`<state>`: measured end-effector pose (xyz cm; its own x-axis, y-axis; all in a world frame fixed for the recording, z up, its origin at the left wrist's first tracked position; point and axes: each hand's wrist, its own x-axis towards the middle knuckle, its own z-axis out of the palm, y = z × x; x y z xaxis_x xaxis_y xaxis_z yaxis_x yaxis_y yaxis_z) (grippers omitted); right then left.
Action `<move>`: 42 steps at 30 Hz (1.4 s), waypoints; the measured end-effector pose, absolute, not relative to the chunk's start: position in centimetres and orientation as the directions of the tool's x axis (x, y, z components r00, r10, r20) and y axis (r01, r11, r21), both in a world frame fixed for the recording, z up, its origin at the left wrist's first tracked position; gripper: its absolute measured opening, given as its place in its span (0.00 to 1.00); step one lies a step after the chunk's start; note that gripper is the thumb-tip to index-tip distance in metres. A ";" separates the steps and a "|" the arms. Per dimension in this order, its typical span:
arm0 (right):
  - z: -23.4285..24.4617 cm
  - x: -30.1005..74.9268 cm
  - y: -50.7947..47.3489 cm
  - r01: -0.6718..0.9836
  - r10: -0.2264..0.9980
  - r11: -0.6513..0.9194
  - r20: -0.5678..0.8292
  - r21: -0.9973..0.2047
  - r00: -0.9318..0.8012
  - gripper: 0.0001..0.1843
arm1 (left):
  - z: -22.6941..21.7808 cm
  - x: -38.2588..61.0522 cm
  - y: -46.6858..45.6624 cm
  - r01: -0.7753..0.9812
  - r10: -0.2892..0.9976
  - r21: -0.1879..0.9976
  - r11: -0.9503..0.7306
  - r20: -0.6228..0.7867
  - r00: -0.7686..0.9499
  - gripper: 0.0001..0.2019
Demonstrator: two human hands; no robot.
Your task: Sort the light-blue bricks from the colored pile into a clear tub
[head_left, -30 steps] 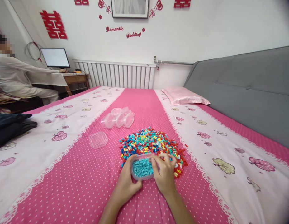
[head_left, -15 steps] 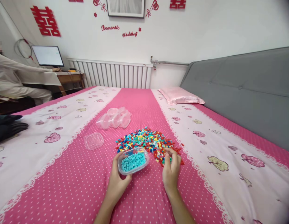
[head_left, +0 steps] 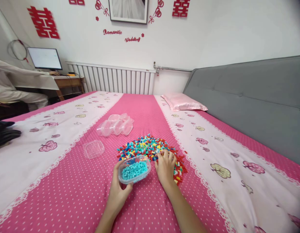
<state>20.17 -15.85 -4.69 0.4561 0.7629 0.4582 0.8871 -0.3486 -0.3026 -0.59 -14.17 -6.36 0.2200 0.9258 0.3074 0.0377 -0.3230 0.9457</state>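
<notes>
My left hand [head_left: 119, 187] is closed around the side of a clear plastic container [head_left: 134, 182], holding it tilted above the bedspread. Inside lies a heap of turquoise building bricks [head_left: 135, 170]. Just beyond the container spreads a pile of small mixed building bricks [head_left: 142, 147] in red, blue, yellow, white, green and turquoise. My right hand [head_left: 166, 168] rests palm down over the near right part of this pile, its bent fingers apart and touching the bricks. Its fingertips are partly hidden among them.
A clear lid [head_left: 93, 149] lies left of the pile. Several clear containers [head_left: 116, 126] stand grouped behind it. A pink pillow [head_left: 184, 102] lies by the grey headboard [head_left: 237, 84]. At far left, a person [head_left: 19, 81] sits at a desk, near black gloves [head_left: 5, 132].
My right hand has moved left and forward, from the pile's near right edge onto the bricks, and its fingers have spread. The left hand still holds the container. The view has shifted slightly.
</notes>
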 end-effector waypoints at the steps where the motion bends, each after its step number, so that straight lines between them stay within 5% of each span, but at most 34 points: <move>1: -4.8 20.1 -15.9 0.886 0.764 -0.361 0.453 -0.290 0.459 0.12 | -6.4 -0.6 -14.2 0.046 0.926 0.945 -0.323 0.306 0.221 0.35; 42: -4.9 20.1 -16.4 0.905 0.777 -0.349 0.465 -0.242 0.424 0.07 | -6.1 -0.4 -14.3 0.034 0.916 0.938 -0.344 0.328 0.229 0.35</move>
<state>20.06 -16.42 -4.88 0.4237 0.7773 0.4651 0.9054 -0.3488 -0.2418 -0.42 -14.34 -6.14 0.2289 0.9165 0.3282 0.0336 -0.3443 0.9382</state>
